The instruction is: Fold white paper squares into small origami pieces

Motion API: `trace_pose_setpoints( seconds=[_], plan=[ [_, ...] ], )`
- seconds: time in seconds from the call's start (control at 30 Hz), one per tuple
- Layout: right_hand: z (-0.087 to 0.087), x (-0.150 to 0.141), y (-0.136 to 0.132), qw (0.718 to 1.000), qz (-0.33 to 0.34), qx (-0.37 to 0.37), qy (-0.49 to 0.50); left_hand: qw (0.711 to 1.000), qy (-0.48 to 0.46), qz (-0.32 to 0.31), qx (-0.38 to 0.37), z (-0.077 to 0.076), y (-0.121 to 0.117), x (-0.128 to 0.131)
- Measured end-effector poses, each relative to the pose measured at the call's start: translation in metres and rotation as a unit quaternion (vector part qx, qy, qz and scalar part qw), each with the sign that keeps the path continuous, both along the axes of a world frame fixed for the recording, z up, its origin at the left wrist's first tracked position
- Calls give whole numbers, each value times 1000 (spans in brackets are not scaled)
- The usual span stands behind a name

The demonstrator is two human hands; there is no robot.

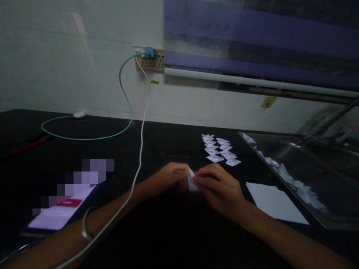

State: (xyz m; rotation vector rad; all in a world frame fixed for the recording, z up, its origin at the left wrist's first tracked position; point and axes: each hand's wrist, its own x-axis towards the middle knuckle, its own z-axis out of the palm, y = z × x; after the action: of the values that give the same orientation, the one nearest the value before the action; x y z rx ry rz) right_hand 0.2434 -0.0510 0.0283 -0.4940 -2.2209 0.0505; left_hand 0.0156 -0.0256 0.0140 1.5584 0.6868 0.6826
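Note:
A small piece of folded white paper point(192, 184) is held between both hands above the dark counter. My left hand point(174, 174) pinches its left edge, fingers closed. From the other side, my right hand point(220, 184) grips it with thumb and fingers closed around the edge. Beyond the hands stand folded paper boats point(214, 158) in two rows, several in each. To the right of my right hand lies a stack of white paper sheets point(276, 203). The exact fold in the held paper is partly hidden by the fingers.
More folded paper pieces point(297, 186) line the rim of a metal sink point(331, 179) at right. A lit phone point(56, 213) lies at left. A white cable point(141, 142) crosses over my left forearm, and a teal cable point(84, 139) runs from the wall socket point(153, 61).

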Motion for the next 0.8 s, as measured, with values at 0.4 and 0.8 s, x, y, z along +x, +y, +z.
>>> trace_pose_setpoints(
  seconds=[0.4, 0.8],
  plan=[
    [1, -2, -3, 998, 1, 13, -58, 993, 83, 34, 74, 7, -7, 3],
    [0, -2, -7, 997, -44, -6, -56, 990, 114, 22, 75, 10, -12, 2]
  ],
)
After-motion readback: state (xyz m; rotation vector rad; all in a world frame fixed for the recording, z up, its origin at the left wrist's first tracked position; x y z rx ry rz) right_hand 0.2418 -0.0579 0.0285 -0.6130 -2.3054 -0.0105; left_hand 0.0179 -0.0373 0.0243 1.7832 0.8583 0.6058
